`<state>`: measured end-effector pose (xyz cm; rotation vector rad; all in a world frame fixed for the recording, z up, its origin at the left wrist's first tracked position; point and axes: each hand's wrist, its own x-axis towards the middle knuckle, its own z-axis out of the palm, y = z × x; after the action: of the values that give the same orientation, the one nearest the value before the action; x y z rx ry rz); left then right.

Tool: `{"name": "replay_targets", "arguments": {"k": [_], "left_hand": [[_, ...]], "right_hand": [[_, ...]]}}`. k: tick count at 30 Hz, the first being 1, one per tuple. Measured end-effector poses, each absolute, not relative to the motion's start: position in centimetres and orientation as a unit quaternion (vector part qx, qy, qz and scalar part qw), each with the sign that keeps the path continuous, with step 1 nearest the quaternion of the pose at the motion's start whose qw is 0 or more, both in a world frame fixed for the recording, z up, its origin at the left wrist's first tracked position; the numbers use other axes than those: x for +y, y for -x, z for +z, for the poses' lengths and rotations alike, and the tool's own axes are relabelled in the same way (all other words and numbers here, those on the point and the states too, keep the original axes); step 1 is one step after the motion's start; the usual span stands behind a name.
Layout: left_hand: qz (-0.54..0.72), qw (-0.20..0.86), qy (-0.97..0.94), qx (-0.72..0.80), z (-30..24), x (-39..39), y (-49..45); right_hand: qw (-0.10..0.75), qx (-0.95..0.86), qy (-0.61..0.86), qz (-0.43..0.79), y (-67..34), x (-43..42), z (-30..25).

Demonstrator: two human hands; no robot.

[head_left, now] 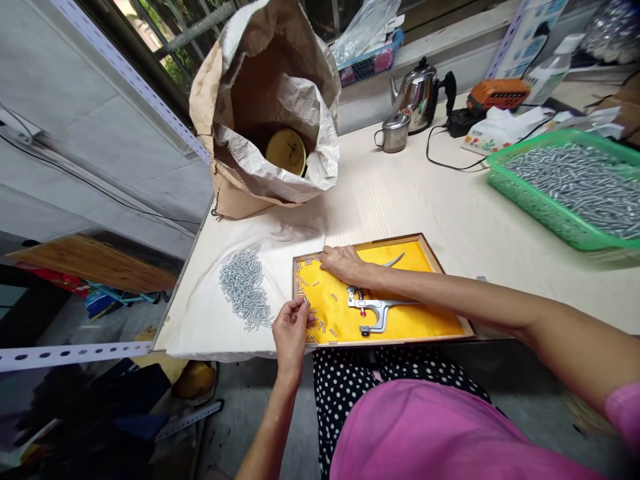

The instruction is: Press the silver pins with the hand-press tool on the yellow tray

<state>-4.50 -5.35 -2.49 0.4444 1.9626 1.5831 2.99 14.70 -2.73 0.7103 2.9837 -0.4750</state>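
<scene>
My left hand (292, 330) is at the left rim of a shallow tray (370, 241), thumb and forefinger pinched together; what they hold is too small to make out. Palm down, my right hand (346, 265) rests over the tray's upper left part with fingers stretched toward the rim, beside a row of small silvery metal pieces (309, 261). More pieces are scattered over the yellow lining (415, 327). Metal hand pliers (383, 313) with a C-shaped jaw lie in the tray, partly under my right forearm. A heap of the same-looking small pieces (245, 287) lies left of the tray on white cloth.
A large open paper sack (225, 180) with a round yellowish object (286, 152) inside stands at the back left. On the right is a green basket (540, 217) full of silvery metal parts. Behind are a kettle (416, 97), metal cup (395, 137) and orange battery (497, 95).
</scene>
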Motion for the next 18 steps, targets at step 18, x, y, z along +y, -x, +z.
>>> {"name": "replay_targets", "arguments": {"k": [18], "left_hand": [[0.650, 0.472, 0.019, 0.596, 0.0, -2.3, 4.7]], "right_hand": [[-0.130, 0.828, -0.098, -0.537, -3.9, 13.1, -2.9]]}}
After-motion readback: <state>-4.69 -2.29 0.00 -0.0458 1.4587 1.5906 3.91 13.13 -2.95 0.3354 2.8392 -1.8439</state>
